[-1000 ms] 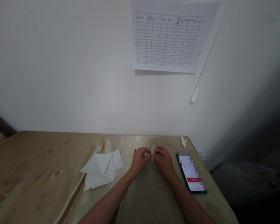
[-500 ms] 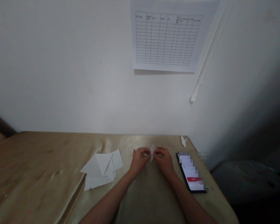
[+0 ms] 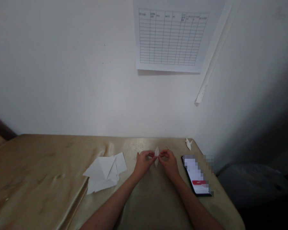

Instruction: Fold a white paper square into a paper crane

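Note:
A small folded white paper piece (image 3: 156,153) stands narrow and upright between my two hands, just above the tan table (image 3: 38,179). My left hand (image 3: 143,163) pinches its left side with curled fingers. My right hand (image 3: 168,162) pinches its right side the same way. Both forearms reach in from the bottom edge. The lower part of the paper is partly hidden by my fingertips.
A loose pile of white paper sheets (image 3: 105,172) lies left of my hands. A lit phone (image 3: 197,177) lies to the right near the table edge. A small folded paper figure (image 3: 188,143) sits at the far right corner. A gridded form (image 3: 170,38) hangs on the wall.
My fingertips have drawn a little closer together on the folded paper, and the view has tipped down slightly. Otherwise things stay put.

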### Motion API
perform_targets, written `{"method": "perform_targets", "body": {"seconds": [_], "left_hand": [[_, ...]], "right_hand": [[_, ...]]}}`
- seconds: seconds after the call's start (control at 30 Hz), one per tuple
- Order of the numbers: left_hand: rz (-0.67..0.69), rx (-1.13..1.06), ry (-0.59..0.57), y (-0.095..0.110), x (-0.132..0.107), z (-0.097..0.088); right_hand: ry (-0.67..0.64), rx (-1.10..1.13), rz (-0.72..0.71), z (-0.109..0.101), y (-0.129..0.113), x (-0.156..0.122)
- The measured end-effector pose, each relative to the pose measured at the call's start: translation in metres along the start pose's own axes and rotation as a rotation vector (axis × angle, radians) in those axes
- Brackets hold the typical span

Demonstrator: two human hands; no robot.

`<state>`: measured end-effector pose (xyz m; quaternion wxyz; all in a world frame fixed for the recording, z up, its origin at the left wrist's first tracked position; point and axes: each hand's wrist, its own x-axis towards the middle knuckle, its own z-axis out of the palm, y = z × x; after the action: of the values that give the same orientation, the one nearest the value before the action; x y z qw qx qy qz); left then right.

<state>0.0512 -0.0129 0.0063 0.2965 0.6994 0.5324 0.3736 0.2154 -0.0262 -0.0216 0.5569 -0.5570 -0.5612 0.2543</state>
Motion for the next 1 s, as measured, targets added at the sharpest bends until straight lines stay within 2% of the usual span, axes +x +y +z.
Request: {"method": "perform_targets", "body": {"seconds": [0.27,0.6,0.8,1.0], "left_hand": [[-0.025,-0.056,0.010,-0.0017,0.0028,-0.0015],[-0.015,-0.027,0.007,-0.0008,0.0005,0.0009],[-0.019,0.040,0.031,0.0021,-0.0009,0.0009],[-0.022,0.036,0.030,0.0051,-0.0005,-0.0010]], "right_hand": [[-0.038,-0.100,-0.082,-0.0029,-0.0037,0.0006],[-0.055,-0.039,-0.070,-0.0042,-0.0028,0.0025],[0.009,-0.104,-0.092,-0.0027,-0.0032,0.0007],[0.004,-0.126,-0.087,-0.0022,-0.0046,-0.0005]]}}
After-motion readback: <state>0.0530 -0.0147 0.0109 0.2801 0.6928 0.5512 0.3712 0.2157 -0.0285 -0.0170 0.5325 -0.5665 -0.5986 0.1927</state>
